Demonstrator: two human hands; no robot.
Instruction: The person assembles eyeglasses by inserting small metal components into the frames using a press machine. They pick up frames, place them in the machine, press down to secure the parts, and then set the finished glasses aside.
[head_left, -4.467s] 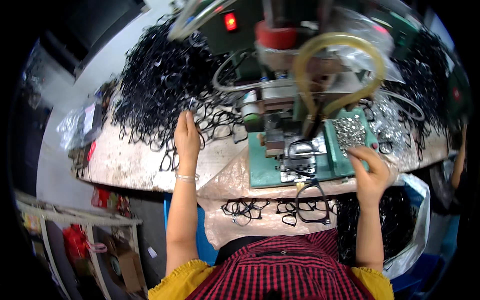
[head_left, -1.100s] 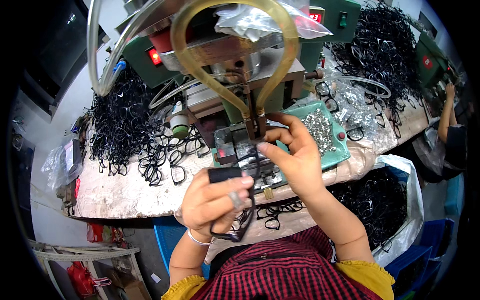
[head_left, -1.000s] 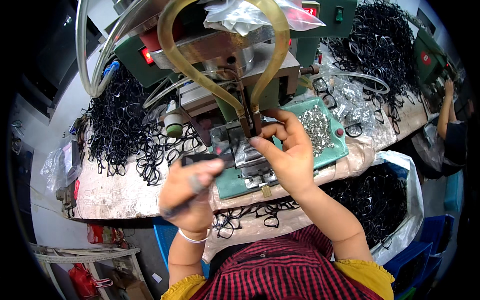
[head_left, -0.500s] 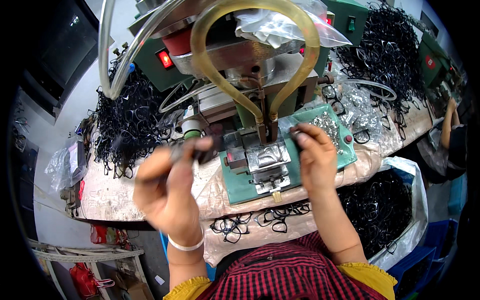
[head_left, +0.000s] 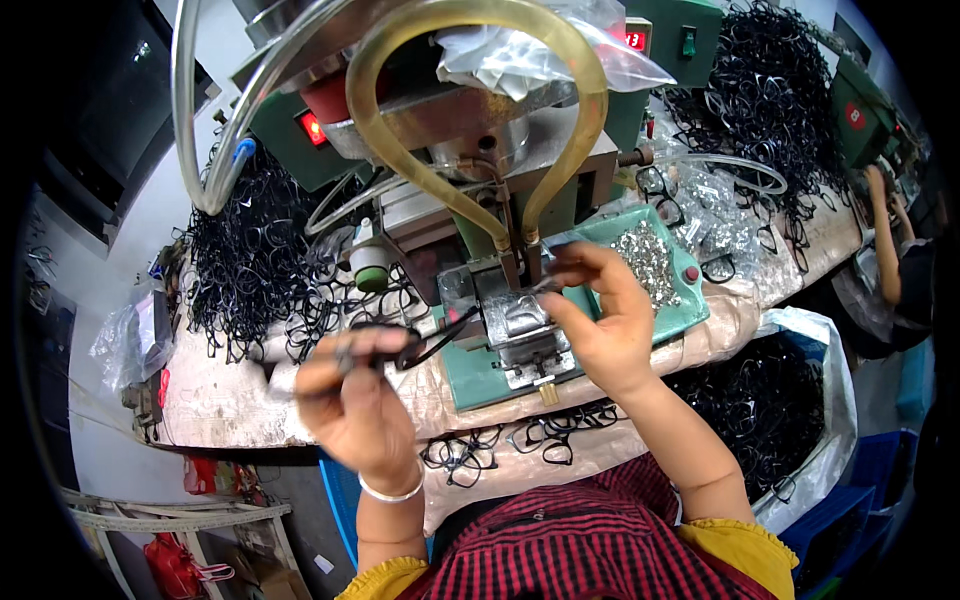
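My left hand (head_left: 365,415), blurred by motion, is closed on a black eyeglass frame (head_left: 408,345) left of the press. One thin dark part of the frame reaches toward the metal fixture (head_left: 520,315). At the fixture's right side, my right hand (head_left: 612,320) has thumb and forefinger nearly together beneath the press's copper-coloured electrodes (head_left: 520,262). What that pinch holds, if anything, is too small to make out. Small silvery metal parts (head_left: 648,262) lie in a green tray (head_left: 690,318) beyond my right hand.
A yellowish hose (head_left: 592,120) loops above the fixture. Black eyeglass frames are heaped at the left (head_left: 250,235) and far right (head_left: 765,90). Several frames (head_left: 565,425) lie along the table's near edge. A white sack (head_left: 835,400) of frames stands at right. Another person's arm (head_left: 882,235) shows beyond.
My right hand has moved left from beside the tray to the fixture. My left hand has shifted slightly right and down with the eyeglass frame, which now extends toward the fixture.
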